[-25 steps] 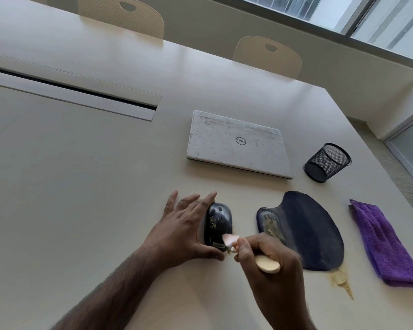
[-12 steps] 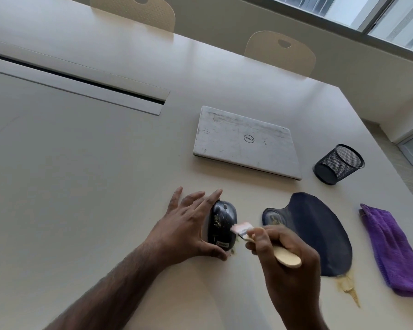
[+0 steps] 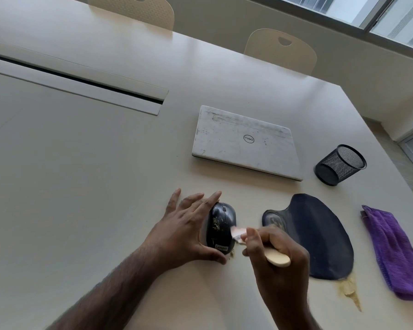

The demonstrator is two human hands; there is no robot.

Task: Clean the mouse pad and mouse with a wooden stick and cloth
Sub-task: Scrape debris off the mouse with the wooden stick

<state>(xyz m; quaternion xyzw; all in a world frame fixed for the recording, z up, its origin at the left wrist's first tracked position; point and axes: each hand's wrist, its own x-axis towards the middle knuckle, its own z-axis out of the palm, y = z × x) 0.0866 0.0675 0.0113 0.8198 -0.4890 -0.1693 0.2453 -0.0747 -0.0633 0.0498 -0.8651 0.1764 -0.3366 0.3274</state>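
Our left hand (image 3: 184, 234) lies flat on the pale beige table (image 3: 81, 186), fingers straight and fanned, the index along the left edge of the glossy black computer mouse (image 3: 221, 225) and the thumb pressed to its near end. Our right hand (image 3: 279, 265) comes in from the lower right, fingers curled round the pale wooden stick (image 3: 278, 258), whose pinkish flat tip touches the mouse's right flank. The dark navy rounded mouse pad (image 3: 320, 236) lies just right of that hand, and the folded purple cloth (image 3: 396, 253) beyond it.
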